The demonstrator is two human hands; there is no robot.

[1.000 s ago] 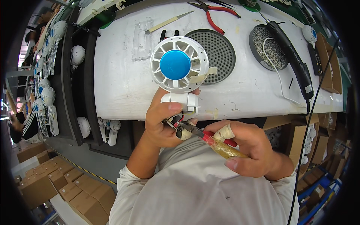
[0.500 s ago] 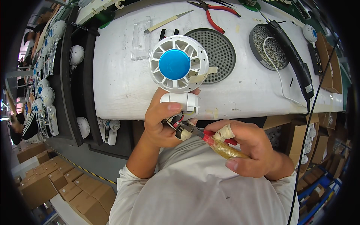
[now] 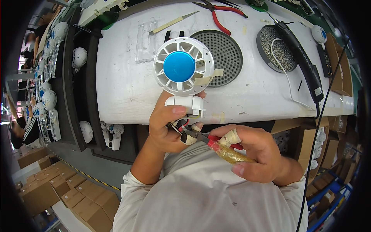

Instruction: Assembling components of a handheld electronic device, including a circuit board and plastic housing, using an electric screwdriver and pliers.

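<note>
My left hand (image 3: 164, 125) is closed around the neck of a small white handheld fan (image 3: 203, 58) whose round grille has a blue centre disc. The fan's head points away from me, over the table, and a strip of tape sticks to its right side. Below the neck the handle is open, with red wiring and dark parts showing. My right hand (image 3: 257, 152) grips pliers (image 3: 228, 152) with red handles wrapped in yellowish tape. Their jaws reach in among the wires beside my left fingers; what they pinch is hidden. Tape wraps a finger on each hand.
Behind the fan lies a round dark perforated mat (image 3: 228, 58). Red-handled pliers (image 3: 220, 21), a taped blade (image 3: 170, 24) and a clear plastic tray (image 3: 145, 46) lie farther back. To the right are a dish of screws (image 3: 272, 48) and an electric screwdriver (image 3: 303, 58). A dark rack (image 3: 91, 77) stands left.
Almost nothing differs. The pliers and my right hand have shifted very slightly, while my left hand keeps the fan in place.
</note>
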